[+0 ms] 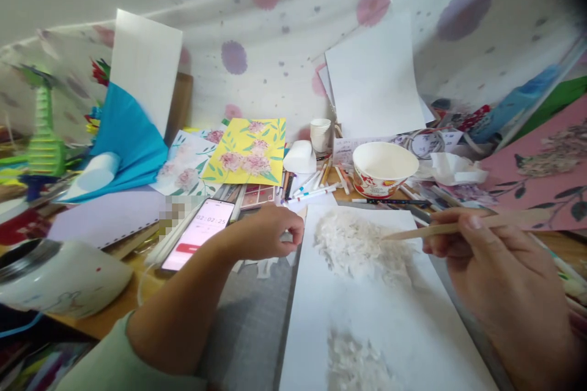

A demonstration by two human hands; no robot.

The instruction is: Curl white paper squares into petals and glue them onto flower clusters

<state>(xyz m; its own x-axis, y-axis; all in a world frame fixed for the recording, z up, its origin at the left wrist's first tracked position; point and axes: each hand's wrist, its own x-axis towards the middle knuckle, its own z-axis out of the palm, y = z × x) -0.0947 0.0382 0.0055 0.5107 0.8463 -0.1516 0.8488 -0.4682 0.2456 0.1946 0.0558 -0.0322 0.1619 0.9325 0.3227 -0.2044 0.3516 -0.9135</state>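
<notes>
Stick (433, 231), pale and flat, pinched between thumb and fingers of right hand (499, 272), grip closed; tip is at right part of upper textured patch (355, 238) on white sheet (312, 305); lower patch (355, 363) is on same sheet, cut off by bottom of view; left hand (270, 232) is half-curled by sheet's left edge, can't tell if it holds anything; bowl (385, 174) sits just beyond sheet; phone (197, 235) lies left of it, reading 02:02:25.
</notes>
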